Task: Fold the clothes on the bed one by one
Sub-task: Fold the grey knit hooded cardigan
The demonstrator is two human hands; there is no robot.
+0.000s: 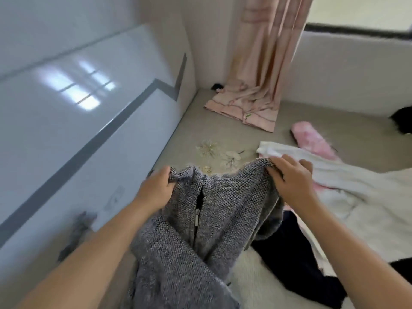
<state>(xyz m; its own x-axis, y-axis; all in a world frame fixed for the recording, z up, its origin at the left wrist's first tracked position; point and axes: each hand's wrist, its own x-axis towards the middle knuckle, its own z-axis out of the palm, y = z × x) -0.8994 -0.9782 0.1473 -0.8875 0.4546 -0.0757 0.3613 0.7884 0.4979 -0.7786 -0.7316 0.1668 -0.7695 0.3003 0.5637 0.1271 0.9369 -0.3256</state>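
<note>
A grey knitted zip-up cardigan (223, 208) hangs between my hands above the bed (185, 130), its zipper facing me. My left hand (156, 188) grips its upper left edge. My right hand (289, 177) grips the upper right edge, fingers curled over the knit. A white garment (356, 186) lies spread out to the right, partly under my right hand. A dark navy garment (289, 253) lies under the cardigan's lower right. Pink fabric (311, 137) lies beyond the white garment.
A glossy white headboard wall (78, 130) runs along the left. A pink curtain (263, 74) hangs at the back corner, its hem pooled on the bed. A black object (402, 121) sits at the right edge. A white fluffy blanket (256, 286) lies near me.
</note>
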